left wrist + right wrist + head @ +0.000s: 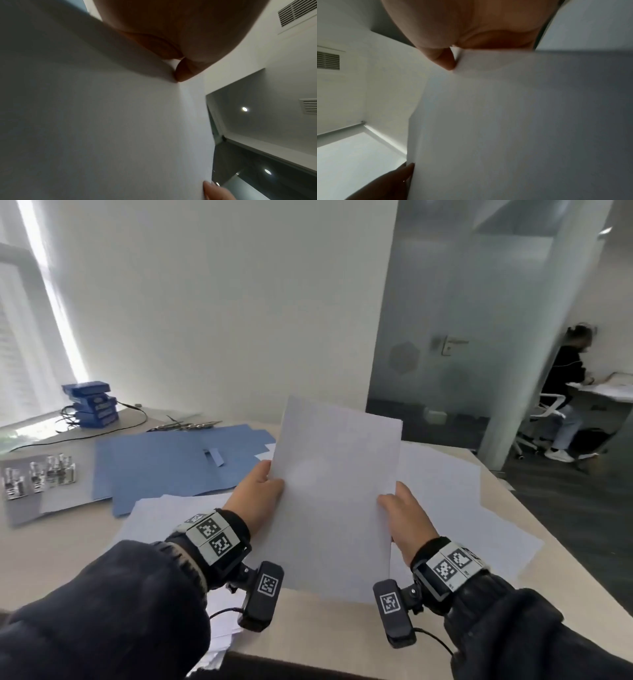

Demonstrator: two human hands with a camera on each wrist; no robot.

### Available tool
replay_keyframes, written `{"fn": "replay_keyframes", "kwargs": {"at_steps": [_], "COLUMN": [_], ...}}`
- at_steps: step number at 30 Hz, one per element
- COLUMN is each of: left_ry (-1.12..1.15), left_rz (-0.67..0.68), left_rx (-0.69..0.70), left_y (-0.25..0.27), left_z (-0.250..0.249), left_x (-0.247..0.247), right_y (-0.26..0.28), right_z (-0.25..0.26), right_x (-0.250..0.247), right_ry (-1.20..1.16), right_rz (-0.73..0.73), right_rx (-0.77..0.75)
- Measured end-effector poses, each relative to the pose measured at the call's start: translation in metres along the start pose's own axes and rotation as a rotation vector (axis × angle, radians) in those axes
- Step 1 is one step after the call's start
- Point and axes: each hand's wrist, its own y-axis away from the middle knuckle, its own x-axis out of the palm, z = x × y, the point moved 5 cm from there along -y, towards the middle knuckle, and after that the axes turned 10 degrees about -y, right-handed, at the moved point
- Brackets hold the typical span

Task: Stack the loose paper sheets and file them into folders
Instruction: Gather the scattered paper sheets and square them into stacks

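Observation:
A stack of white paper sheets stands tilted upright above the table, held by both hands. My left hand pinches its left edge, thumb on the near face. My right hand pinches its right edge in the same way. The sheets fill the left wrist view, with my left thumb pressed on them; in the right wrist view the sheets hang below my right thumb. More loose white sheets lie spread on the table underneath. Open blue folders lie flat to the left.
Metal binder clips sit on a grey sheet at the far left. A pile of blue boxes and a black cable lie at the back left. The table edge runs along the right. A person sits at a desk far right.

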Motion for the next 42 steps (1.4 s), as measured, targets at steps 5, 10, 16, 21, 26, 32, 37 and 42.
{"fn": "replay_keyframes", "kwargs": {"at_steps": [5, 10, 16, 21, 26, 32, 37, 42], "left_ry": [-0.234, -0.373, -0.392, -0.347, -0.318, -0.13, -0.051, -0.122], "left_rz": [-0.123, -0.169, -0.217, -0.218, -0.198, 0.063, 0.184, 0.163], "left_rx": [-0.212, -0.319, -0.379, -0.354, -0.225, -0.118, -0.115, -0.104], "left_y": [0.016, 0.032, 0.042, 0.044, 0.035, 0.022, 0.008, -0.017], "left_z": [0.052, 0.106, 0.141, 0.142, 0.111, 0.081, 0.073, 0.062], "left_x": [-0.085, -0.146, -0.18, -0.178, -0.145, -0.041, 0.033, 0.067], "right_y": [-0.006, 0.004, 0.013, 0.011, 0.002, -0.004, -0.012, -0.023], "right_z": [-0.024, -0.034, -0.041, -0.048, -0.049, -0.043, -0.043, -0.05], "right_x": [0.087, 0.162, 0.208, 0.197, 0.164, 0.094, 0.006, -0.079], "right_ry": [0.172, 0.171, 0.201, 0.258, 0.261, 0.26, 0.358, 0.718], "right_rz": [0.249, 0.398, 0.463, 0.411, 0.302, 0.113, -0.037, -0.05], "right_rx": [0.123, 0.155, 0.182, 0.18, 0.112, 0.02, 0.038, 0.17]}}
